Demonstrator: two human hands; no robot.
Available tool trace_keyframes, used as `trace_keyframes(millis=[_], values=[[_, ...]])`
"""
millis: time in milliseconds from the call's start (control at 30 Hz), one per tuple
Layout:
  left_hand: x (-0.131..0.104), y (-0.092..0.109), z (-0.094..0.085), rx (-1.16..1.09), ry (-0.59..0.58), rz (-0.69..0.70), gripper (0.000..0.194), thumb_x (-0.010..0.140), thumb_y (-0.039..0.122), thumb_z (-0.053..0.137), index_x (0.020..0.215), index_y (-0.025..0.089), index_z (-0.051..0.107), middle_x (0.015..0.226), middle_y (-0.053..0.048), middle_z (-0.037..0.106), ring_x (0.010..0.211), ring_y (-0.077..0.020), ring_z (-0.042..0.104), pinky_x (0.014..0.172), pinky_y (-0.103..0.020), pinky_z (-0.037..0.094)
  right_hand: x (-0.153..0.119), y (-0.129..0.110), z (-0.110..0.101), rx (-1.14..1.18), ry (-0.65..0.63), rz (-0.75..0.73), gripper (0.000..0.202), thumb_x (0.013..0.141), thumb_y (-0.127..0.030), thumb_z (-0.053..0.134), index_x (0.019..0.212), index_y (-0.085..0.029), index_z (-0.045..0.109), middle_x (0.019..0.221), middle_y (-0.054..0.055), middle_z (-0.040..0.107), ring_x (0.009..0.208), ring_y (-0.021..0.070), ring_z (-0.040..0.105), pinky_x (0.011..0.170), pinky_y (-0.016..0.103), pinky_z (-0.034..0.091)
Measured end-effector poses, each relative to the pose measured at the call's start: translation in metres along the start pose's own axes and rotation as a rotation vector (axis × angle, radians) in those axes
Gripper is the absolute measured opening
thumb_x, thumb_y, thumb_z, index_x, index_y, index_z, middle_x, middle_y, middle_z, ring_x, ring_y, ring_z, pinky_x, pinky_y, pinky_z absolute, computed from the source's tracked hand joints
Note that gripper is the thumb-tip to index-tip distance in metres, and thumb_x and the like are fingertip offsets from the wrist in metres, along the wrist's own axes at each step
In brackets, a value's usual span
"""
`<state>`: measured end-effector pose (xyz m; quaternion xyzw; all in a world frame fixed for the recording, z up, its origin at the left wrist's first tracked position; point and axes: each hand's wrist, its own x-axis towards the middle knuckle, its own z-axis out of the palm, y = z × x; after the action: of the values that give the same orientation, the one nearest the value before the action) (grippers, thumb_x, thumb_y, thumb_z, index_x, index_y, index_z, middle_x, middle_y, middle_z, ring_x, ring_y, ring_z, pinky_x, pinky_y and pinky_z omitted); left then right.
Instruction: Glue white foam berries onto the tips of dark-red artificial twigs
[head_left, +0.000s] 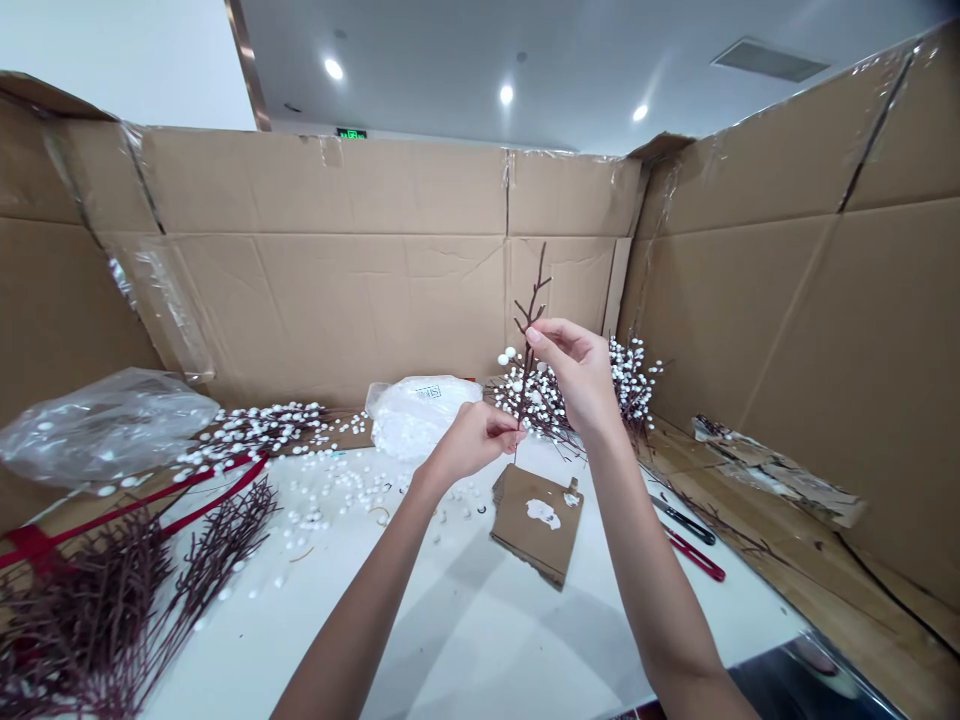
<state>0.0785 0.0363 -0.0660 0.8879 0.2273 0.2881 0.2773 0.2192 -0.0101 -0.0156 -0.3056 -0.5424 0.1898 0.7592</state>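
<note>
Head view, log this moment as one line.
left hand: pinches twig low | right hand: pinches twig higher up | cardboard piece: on white table

The white bench (442, 630) carries a squarish piece of brown cardboard (534, 548), set askew, with white patches (544, 514) on its top. Loose white balls (322, 515) lie scattered left of it, thickest toward the back. At the left edge a large heap of bare dark twigs (97, 590) rests beside a smaller bunch (214, 545), a red strap (34, 545) close by. A crumpled white bag (424, 412) sits at the back; at the right, a black handle (694, 525) and a red handle (701, 558) lie side by side
</note>
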Motion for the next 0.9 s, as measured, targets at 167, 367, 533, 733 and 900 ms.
trace_keyframes(millis=[167,367,533,733,900], values=[[-0.001,0.003,0.001,-0.012,-0.02,-0.01,0.025,0.078,0.024,0.051,0.056,0.015,0.059,0.056,-0.001,0.06,0.057,-0.0121,0.057,0.057,-0.022,0.043,-0.001,0.0,0.003,0.025,0.018,0.016,0.013,0.067,-0.03,0.072,0.07,-0.019,0.064,0.069,-0.002,0.061,0.065,0.0098,0.054,0.066,0.026,0.043],[-0.002,0.001,0.001,0.018,-0.026,-0.006,0.026,0.077,0.022,0.052,0.054,0.015,0.059,0.054,-0.001,0.06,0.055,-0.0118,0.057,0.055,-0.022,0.043,-0.003,0.002,0.006,0.058,-0.032,0.033,0.019,0.071,-0.034,0.069,0.066,-0.019,0.058,0.063,-0.002,0.058,0.061,0.0096,0.052,0.062,0.025,0.043],[-0.002,0.0,0.002,0.007,-0.03,-0.011,0.024,0.078,0.023,0.051,0.057,0.015,0.06,0.056,-0.001,0.062,0.057,-0.0123,0.058,0.057,-0.022,0.044,-0.004,0.002,0.009,0.07,-0.035,0.05,0.018,0.068,-0.033,0.072,0.071,-0.018,0.061,0.062,-0.002,0.058,0.061,0.0102,0.055,0.062,0.025,0.045],[-0.003,0.004,0.002,-0.009,-0.023,0.009,0.023,0.077,0.023,0.053,0.057,0.014,0.061,0.055,0.0,0.059,0.057,-0.0114,0.054,0.057,-0.021,0.041,-0.006,0.002,0.012,0.096,-0.001,0.006,0.019,0.066,-0.033,0.073,0.066,-0.019,0.059,0.062,-0.003,0.056,0.06,0.009,0.055,0.06,0.024,0.046],[-0.013,0.0,-0.008,-0.067,-0.018,-0.054,0.03,0.075,0.036,0.06,0.055,0.014,0.061,0.05,0.002,0.052,0.049,-0.0084,0.043,0.048,-0.021,0.032,-0.006,-0.003,0.011,0.055,0.015,0.003,0.018,0.07,-0.034,0.069,0.067,-0.02,0.058,0.069,-0.001,0.06,0.061,0.0089,0.055,0.062,0.025,0.048]])
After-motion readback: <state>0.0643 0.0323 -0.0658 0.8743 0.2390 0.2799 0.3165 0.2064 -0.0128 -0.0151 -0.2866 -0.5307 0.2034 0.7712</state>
